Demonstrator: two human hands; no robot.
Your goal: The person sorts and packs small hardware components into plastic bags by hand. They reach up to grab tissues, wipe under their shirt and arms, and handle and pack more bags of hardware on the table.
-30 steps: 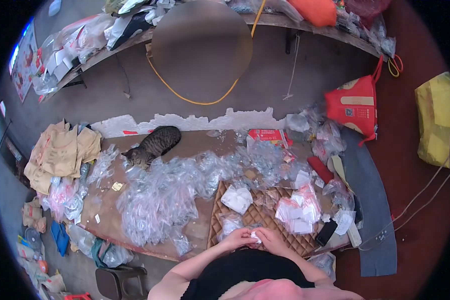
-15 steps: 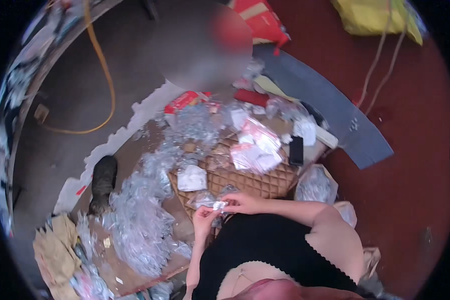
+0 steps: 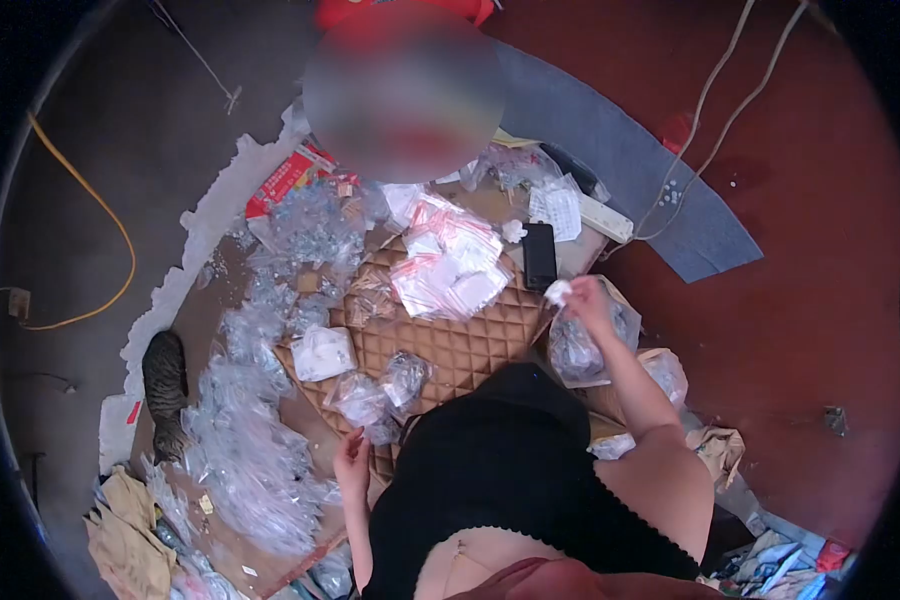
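Note:
My right hand [image 3: 592, 308] is closed in a pinch on a small crumpled white piece [image 3: 558, 292], which looks like a tiny plastic packet. It is held above an open plastic-lined bag [image 3: 582, 345], just below a black phone [image 3: 539, 256]. On the other side of my lap, my left hand [image 3: 351, 466] has its fingers loosely bent, with nothing visible in them. Close to its fingertips lie two transparent bags of small items, a whitish one [image 3: 358, 398] and a darker one [image 3: 406, 380]. Above them sits a white packet [image 3: 323, 353] on the brown quilted mat [image 3: 510, 335].
Several pink-edged white sachets [image 3: 450, 265] lie on the mat. Heaps of transparent plastic wrappers [image 3: 255, 450] spread leftward. A tabby cat [image 3: 165, 390] lies by the left edge. A power strip [image 3: 606, 218] and a grey mat [image 3: 650, 180] are at upper right. A yellow cable [image 3: 100, 210] crosses the floor.
My hands were together over the bags, at the small white piece. My right hand has moved right and up with it; my left hand has dropped away to the left. The view has shifted.

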